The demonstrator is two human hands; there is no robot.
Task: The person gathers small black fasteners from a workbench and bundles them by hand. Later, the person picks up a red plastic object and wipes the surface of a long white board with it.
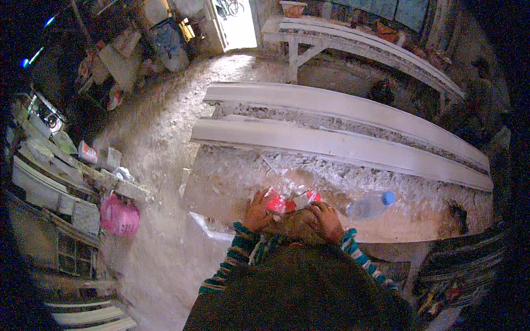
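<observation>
A crumpled red-and-white packet (pixel 280 204) lies at the near edge of a dusty workbench, right in front of my body. My left hand (pixel 256 213) grips its left side, fingers bent against the red part. On the other side my right hand (pixel 329 220) has its fingers curled at the packet's pale right part, where a smaller red patch (pixel 313 196) shows. Whether that patch belongs to the same packet I cannot tell. To the right of my right hand a clear plastic bottle (pixel 367 207) with a blue cap lies on its side.
Two long white moulding strips (pixel 331 143) run along the bench (pixel 408 223), with white plaster scraps (pixel 298 168) before them. A pink bag (pixel 120 215) stands beside stacked blocks at left. A long white table (pixel 353 36) stands beyond, near a bright doorway (pixel 237 25).
</observation>
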